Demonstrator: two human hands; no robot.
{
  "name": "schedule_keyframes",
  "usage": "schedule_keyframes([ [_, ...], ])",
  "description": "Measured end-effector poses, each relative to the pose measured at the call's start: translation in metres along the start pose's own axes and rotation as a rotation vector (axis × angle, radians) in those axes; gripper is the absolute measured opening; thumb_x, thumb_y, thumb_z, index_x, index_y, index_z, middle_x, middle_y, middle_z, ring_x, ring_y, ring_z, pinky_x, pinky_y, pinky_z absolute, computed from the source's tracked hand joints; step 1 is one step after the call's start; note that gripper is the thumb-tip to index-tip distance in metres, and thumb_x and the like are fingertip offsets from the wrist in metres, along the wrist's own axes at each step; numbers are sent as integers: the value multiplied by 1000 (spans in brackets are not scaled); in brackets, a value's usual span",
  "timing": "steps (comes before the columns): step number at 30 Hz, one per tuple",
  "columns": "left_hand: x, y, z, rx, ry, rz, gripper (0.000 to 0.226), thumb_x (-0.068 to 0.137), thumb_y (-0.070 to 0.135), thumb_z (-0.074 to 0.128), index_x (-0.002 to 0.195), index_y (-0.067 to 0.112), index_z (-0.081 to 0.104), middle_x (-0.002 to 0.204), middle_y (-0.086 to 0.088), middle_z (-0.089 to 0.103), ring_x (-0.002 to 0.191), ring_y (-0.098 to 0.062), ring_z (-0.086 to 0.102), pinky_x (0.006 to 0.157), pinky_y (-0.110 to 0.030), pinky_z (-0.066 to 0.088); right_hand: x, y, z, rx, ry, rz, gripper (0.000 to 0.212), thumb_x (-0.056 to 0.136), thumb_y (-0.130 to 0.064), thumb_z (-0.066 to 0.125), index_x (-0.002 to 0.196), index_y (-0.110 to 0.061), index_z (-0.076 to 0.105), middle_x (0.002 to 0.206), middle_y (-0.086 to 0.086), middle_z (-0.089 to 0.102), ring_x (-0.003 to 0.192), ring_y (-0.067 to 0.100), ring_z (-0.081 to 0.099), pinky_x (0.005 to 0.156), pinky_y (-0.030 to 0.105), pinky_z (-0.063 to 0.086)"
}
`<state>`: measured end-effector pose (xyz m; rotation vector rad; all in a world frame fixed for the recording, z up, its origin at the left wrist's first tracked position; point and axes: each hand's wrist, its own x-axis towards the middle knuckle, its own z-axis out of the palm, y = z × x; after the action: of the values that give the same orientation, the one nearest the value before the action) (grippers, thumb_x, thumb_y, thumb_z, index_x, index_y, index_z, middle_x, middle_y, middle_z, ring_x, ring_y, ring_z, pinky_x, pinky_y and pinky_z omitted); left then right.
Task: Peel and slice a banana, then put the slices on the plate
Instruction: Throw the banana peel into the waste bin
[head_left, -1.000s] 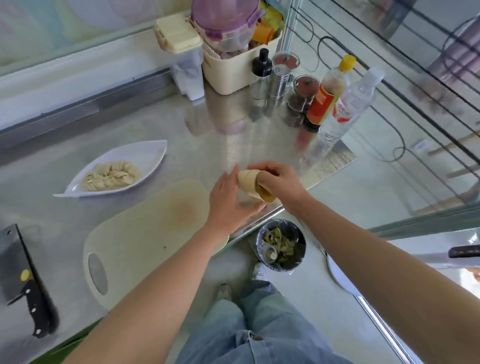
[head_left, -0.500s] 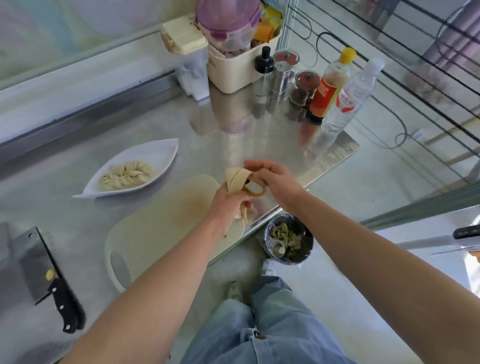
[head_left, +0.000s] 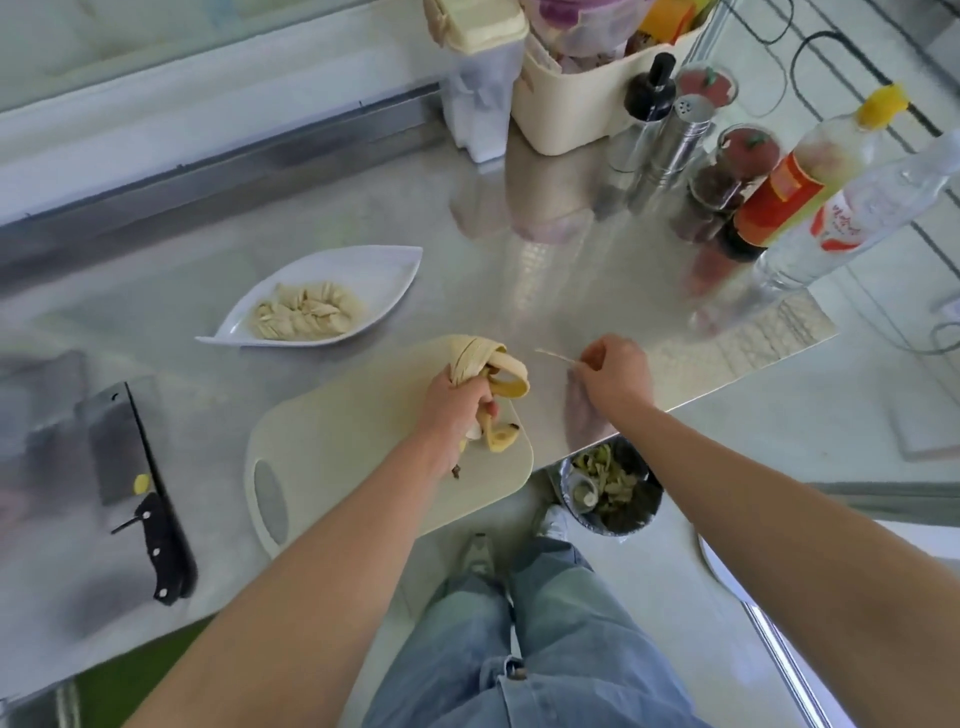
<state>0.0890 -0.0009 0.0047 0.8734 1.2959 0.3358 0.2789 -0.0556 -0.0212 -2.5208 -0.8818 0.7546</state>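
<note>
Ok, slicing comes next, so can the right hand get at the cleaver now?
Probably not easily: the right hand pinches a thin strand, and the cleaver lies far left, beyond the left hand gripping the banana.

Bright daylight, countertop (head_left: 545, 270) glare, soft blur.

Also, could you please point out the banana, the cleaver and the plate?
banana (head_left: 469, 357): head view, its pale upper end.
cleaver (head_left: 117, 447): head view, middle of the blade.
plate (head_left: 376, 274): head view, bare inside near the right tip.
</note>
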Motion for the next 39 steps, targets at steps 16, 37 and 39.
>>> schedule_keyframes([
  [16, -1, -12, 16, 49, -40, -6, 27, 75, -3, 48, 89, 17, 59, 66, -4, 60, 54, -20, 53, 63, -33, 43, -51, 35, -23, 419, -113, 23, 10, 87, -18, 67, 86, -9, 62, 66, -5, 65, 54, 1, 60, 54, 17, 48],
  [37, -32, -66, 176, 116, -237, -133, 27, 65, 6, 65, 90, 10, 54, 71, -10, 59, 74, -24, 56, 70, -35, 44, -71, 165, -62, 337, -51, 233, 12, 75, -2, 74, 71, -11, 67, 70, 8, 71, 66, 23, 71, 72, 40, 60],
  [39, -27, -70, 185, 114, -234, -145, 26, 69, 2, 64, 91, 10, 54, 74, -12, 58, 75, -24, 54, 68, -35, 43, -65, 174, -59, 303, -78, 229, 9, 76, -5, 74, 72, -11, 69, 74, 7, 71, 71, 23, 71, 75, 41, 59],
])
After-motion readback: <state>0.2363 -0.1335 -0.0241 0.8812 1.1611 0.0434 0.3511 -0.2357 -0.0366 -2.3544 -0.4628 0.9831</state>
